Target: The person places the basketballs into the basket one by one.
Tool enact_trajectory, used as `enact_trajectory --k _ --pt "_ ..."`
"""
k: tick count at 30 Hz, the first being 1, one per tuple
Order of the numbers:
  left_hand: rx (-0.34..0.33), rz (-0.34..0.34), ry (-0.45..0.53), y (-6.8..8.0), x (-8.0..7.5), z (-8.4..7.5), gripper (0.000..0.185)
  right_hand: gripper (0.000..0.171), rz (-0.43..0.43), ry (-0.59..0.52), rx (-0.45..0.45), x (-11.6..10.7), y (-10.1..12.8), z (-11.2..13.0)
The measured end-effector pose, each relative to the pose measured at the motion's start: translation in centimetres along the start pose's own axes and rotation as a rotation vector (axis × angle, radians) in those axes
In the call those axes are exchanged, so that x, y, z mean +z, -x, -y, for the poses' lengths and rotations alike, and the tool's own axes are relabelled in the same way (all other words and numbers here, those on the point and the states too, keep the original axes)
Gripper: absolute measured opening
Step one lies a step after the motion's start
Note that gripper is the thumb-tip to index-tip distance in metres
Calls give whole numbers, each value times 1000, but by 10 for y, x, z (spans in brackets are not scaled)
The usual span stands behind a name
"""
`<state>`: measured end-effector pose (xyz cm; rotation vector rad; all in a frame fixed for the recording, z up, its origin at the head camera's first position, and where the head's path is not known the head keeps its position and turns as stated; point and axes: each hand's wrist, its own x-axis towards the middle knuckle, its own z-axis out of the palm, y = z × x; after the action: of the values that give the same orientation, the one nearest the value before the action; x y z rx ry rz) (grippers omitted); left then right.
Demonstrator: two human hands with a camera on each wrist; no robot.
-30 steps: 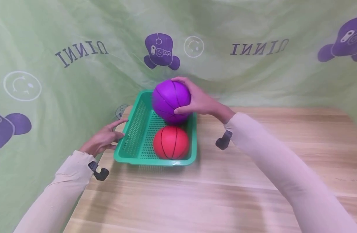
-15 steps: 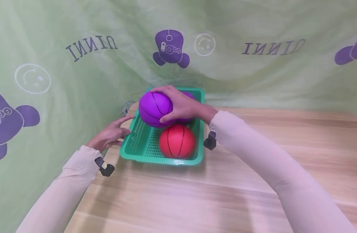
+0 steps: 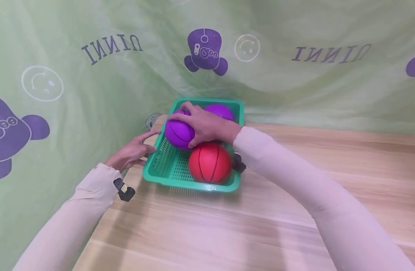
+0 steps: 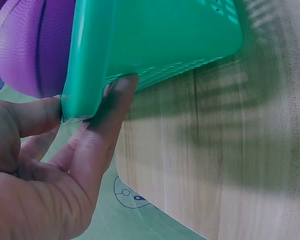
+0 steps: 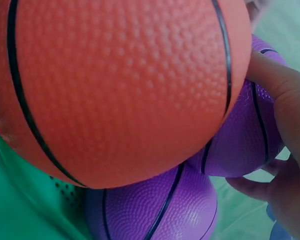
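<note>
A green plastic basket (image 3: 190, 185) with perforated walls holds small toy basketballs. My left hand (image 3: 130, 152) pinches its left rim; in the left wrist view the thumb lies at the rim's inner side and the fingers (image 4: 107, 130) press the outer wall. My right hand (image 3: 209, 124) grips a purple basketball (image 3: 179, 133) from above, at the back left inside the basket, fingers spread over its top and right side. A second purple basketball (image 3: 221, 110) sits at the back right, partly hidden behind that hand. Nearest me, a red basketball (image 3: 210, 162) rests at the front right, under my right wrist.
The basket stands on a light wooden table (image 3: 207, 229), near its back left corner. A green cloth (image 3: 272, 86) with purple printed figures hangs behind and along the left side. The basket's front left part shows bare perforated floor (image 3: 181, 171).
My right hand has carried the purple basketball leftward and lowered it into the basket, uncovering the second purple basketball. My left hand keeps its hold on the rim. The head view has shifted slightly.
</note>
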<state>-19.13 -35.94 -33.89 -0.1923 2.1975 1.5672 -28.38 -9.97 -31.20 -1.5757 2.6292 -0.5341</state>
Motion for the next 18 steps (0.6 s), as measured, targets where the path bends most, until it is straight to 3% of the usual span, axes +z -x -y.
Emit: enact_trajectory --k 6,18 --pt "-24 -10 -8 0 -1 0 73 88 59 59 34 7 -13 4" --pt "-24 -11 -6 -2 -2 1 70 83 289 215 50 16 -39 12"
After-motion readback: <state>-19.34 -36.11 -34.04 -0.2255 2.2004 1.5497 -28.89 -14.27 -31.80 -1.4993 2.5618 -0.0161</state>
